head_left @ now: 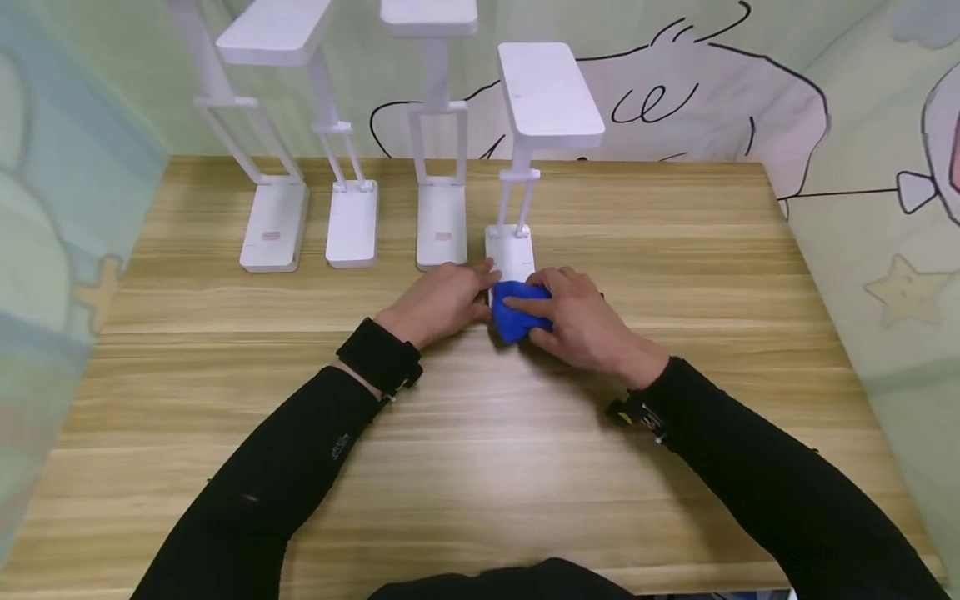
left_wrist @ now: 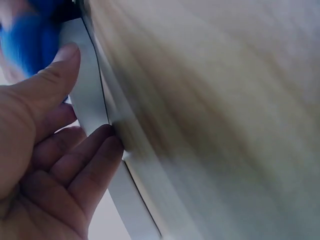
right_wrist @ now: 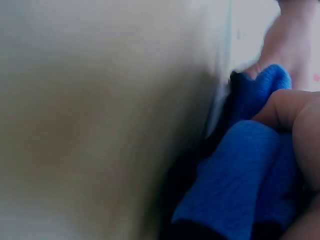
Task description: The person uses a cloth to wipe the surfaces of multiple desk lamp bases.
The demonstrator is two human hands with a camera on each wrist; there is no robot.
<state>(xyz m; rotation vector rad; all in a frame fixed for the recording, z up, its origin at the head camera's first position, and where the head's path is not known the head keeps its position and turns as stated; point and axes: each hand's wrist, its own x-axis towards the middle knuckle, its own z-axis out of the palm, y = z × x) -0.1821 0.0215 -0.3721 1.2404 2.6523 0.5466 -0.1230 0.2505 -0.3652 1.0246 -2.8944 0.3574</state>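
Note:
Four white desk lamps stand in a row, and both hands are at the base of the rightmost desk lamp. My right hand grips a bunched blue cloth against the front end of that base. In the right wrist view the cloth is folded under the fingers. From the left side, my left hand holds the same base, its thumb near the front corner and its fingertips along the side edge. The left wrist view shows those fingers against the base's white side.
Left of the handled lamp stand the other lamps: one close by, a second and a third farthest left. All rest on a wood-grain table. Behind it hangs a pale backdrop with cartoon drawings.

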